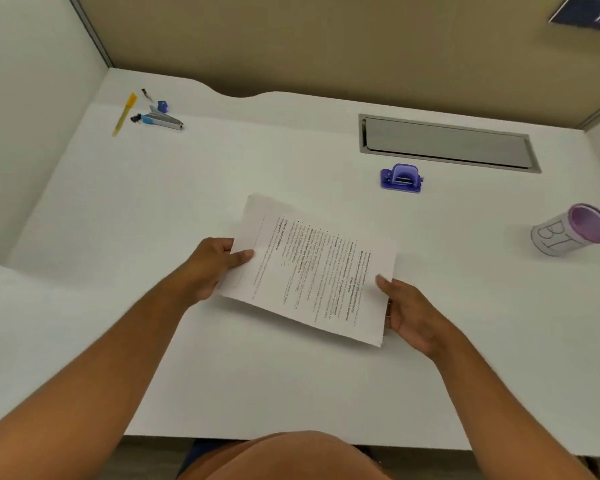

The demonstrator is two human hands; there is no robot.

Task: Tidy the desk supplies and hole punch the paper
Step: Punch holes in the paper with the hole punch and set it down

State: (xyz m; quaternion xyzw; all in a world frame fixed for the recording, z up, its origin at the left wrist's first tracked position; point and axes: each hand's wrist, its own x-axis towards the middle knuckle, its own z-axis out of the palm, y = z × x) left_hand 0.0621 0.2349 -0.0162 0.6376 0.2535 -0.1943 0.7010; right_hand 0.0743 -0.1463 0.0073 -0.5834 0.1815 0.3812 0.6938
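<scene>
A plain white surface (291, 382) fills a cubicle walled by white side panels and a tan back partition. Nearest the wearer, two bare forearms reach in over its front edge. Between them is a thin white sheet of printed paper (312, 271), black text in bulleted lines running sideways to the viewer, turned at an angle and lifted slightly off the surface, a soft shadow beneath its near edge; its far left corner curls up a little. The left hand (215, 268) grips the paper's left edge, thumb lying on top and fingers tucked beneath. The right hand (413, 313) holds the right edge, thumb tip on the printed face and the remaining fingers curled behind the sheet. Beyond the paper and to the right stands a small purple plastic hole punch (401, 178) with a rounded lever, apart from the sheet. Further right, near the surface's edge, a cup (572, 230) wrapped in white paper with hand-drawn letters lies tipped on its side, its purple inside facing the viewer. Behind the punch is a long grey metal cable hatch (447, 143) set flush into the surface. In the far left corner lies a small cluster: a yellow pen (123, 114), a silver and blue stapler (161, 121), a black binder clip (136, 118), a small blue object (162, 106) too small to tell, and a dark item (147, 94) just beyond.
</scene>
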